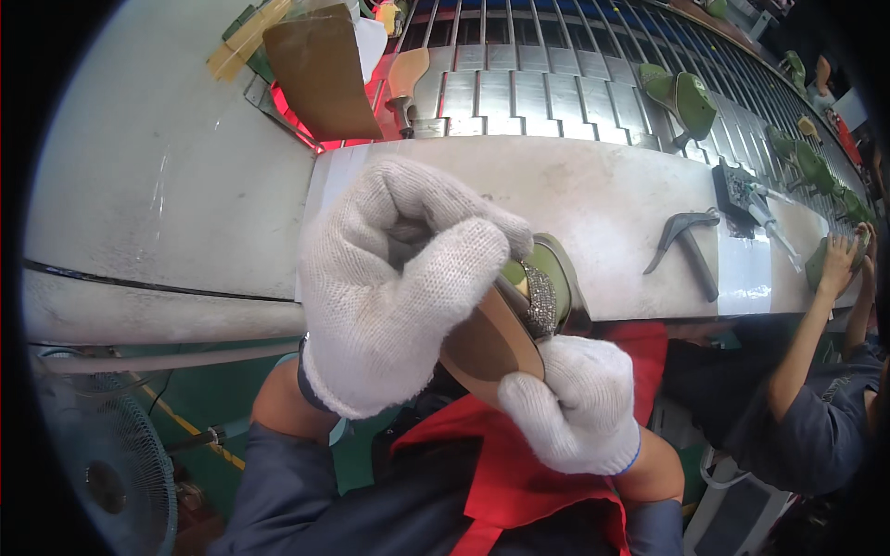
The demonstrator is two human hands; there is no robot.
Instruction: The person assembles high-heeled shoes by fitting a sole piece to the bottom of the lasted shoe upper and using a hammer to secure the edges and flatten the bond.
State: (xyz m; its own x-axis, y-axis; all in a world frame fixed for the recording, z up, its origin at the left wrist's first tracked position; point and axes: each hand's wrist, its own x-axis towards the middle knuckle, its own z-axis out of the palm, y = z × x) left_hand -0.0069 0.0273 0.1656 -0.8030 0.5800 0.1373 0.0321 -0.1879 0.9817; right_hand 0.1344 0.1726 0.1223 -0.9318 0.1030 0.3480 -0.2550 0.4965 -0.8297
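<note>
A green sandal (559, 277) with a glittering rhinestone strap (540, 301) and a tan insole (496, 335) is held above the near edge of the bench. My right hand (579, 404), in a white knitted glove, grips one end of it, the thumb lying on the insole. My left hand (399, 283), gloved the same way, is closed with thumb and index finger pressed together over the strap area. Whatever lies between those fingertips is hidden, and the left hand also covers part of the sandal.
A hammer (688, 250) lies on the bench (593, 185), near a black block (739, 199) with white tubes. Beyond runs a metal slat conveyor (519, 88) carrying green heeled shoes (681, 100). Brown cardboard (320, 74) stands left. A co-worker (820, 398) handles a green shoe at right. A fan (107, 463) stands lower left.
</note>
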